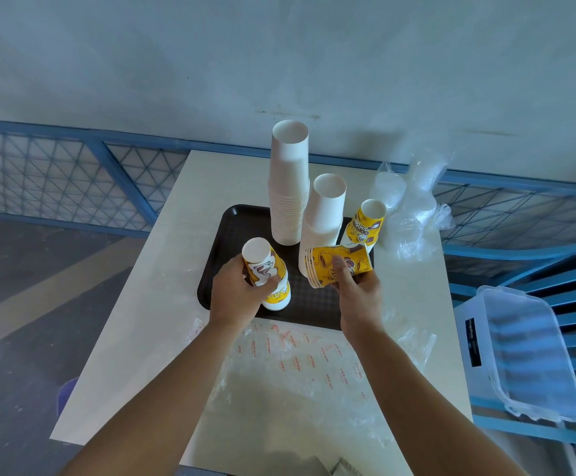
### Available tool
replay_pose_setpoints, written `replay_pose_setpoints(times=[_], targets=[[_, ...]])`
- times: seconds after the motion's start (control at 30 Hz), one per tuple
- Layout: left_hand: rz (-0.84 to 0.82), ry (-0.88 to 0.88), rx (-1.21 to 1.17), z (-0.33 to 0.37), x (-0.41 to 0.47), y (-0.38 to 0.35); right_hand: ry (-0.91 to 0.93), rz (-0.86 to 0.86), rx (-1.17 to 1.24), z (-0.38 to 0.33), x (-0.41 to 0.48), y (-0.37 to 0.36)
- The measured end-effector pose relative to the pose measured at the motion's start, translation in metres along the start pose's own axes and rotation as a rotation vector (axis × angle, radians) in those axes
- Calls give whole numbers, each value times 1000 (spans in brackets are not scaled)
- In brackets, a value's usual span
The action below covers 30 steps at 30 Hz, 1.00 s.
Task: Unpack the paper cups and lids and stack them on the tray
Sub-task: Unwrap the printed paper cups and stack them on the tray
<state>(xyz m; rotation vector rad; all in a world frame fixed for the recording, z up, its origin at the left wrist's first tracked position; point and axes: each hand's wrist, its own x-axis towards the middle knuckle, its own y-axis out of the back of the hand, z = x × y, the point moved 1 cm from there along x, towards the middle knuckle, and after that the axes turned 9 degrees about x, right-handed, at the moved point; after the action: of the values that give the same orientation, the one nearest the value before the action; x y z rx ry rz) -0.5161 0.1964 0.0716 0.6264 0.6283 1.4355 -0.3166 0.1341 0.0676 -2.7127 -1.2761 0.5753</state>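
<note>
The left hand (236, 292) grips an upturned yellow cup stack (268, 273); the right hand (360, 293) holds a sideways yellow stack (328, 264). Bumping the tall white stack (288, 190) may topple it.

White cup stacks (288, 187) hide the far right corner of the tray (235, 235). Right of the tray, bagged lids (388, 190) blur together — uncountable. Nearer than the tray, red print on plastic wrap (297, 359) is too small to read.

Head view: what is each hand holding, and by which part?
Left hand: upturned cup stack, round its side. Right hand: sideways cup stack, round its side.
</note>
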Motion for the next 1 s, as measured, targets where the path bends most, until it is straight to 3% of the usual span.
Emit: replay_pose_setpoints(times=[0.57, 1.0], targets=[[158, 123, -213, 9, -5, 21, -44, 16, 49, 4, 4, 14], [142, -49, -315, 82, -31, 14, -30, -7, 65, -6, 11, 45]])
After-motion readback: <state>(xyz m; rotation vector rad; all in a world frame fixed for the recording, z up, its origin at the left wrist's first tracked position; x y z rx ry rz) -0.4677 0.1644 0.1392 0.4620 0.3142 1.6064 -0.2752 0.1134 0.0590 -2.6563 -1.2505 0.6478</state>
